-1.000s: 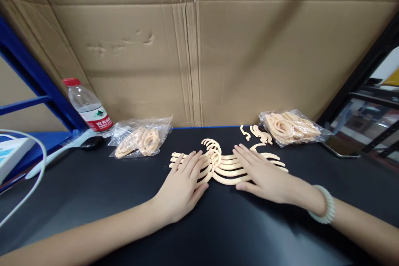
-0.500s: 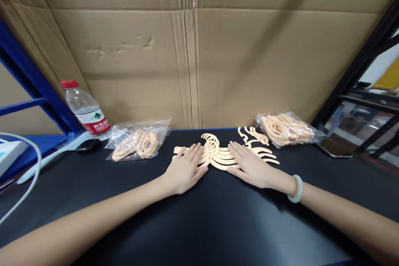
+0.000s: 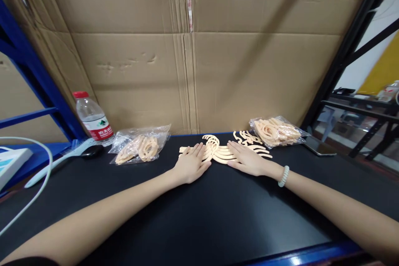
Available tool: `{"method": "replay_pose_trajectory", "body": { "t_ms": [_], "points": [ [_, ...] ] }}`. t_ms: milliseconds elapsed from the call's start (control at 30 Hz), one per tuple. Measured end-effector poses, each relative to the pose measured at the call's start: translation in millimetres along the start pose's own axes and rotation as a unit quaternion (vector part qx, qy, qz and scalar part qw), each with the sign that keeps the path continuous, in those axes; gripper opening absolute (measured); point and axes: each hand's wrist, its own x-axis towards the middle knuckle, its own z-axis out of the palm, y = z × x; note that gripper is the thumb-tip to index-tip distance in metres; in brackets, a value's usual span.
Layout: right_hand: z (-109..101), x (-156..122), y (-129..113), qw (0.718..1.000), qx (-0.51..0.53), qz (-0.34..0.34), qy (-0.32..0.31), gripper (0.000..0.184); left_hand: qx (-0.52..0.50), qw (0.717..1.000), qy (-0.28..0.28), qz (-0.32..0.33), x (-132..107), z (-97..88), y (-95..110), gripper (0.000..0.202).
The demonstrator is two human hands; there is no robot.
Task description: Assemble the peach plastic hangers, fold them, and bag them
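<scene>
On the black table lie pale, curved flat cut-out pieces [image 3: 222, 154], fitted side by side into a fanned shape with a curl at its top. My left hand [image 3: 190, 164] rests flat on the left part of the pieces, palm down with fingers stretched out. Over the right part, my right hand [image 3: 247, 160] lies flat in the same way, a pale beaded bracelet [image 3: 283, 176] on its wrist. More small wavy pieces [image 3: 246, 137] sit just behind the right hand. What lies beneath both palms is hidden.
Clear bags of pale pieces lie at the left [image 3: 140, 149] and right [image 3: 277, 131]. A red-capped water bottle [image 3: 95, 118] stands at the back left, near a light blue handled object [image 3: 62, 160]. A phone [image 3: 319, 147] lies far right. A cardboard wall [image 3: 140, 70] closes the back.
The camera view has tilted up, showing the cardboard's top edge and ceiling lights. Both hands stay flat on the pieces.
</scene>
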Motion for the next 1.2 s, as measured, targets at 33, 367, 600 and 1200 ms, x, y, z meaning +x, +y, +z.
{"method": "replay_pose_trajectory", "body": {
  "t_ms": [33, 367, 600, 1200],
  "points": [
    [1.4, -0.6, -0.4, 1.000, 0.000, -0.001, 0.006, 0.081, 0.002, 1.000, 0.006, 0.003, -0.5, -0.5, 0.5, 0.063],
    [-28.7, -4.0, 50.3, 0.981, -0.027, 0.084, 0.175, 0.044, 0.026, 0.995, 0.081, 0.051, -45.2, -25.9, 13.0, 0.055],
    [-45.7, -14.7, 86.3, 0.978, -0.076, 0.129, 0.142, 0.024, -0.027, 0.987, 0.125, 0.094, -69.5, -25.1, 7.3, 0.034],
    [-34.5, 79.8, 58.9, 0.953, -0.089, 0.278, -0.083, 0.030, -0.142, 0.947, 0.244, 0.154, -78.0, -28.4, 5.2, 0.024]
  ]
}}
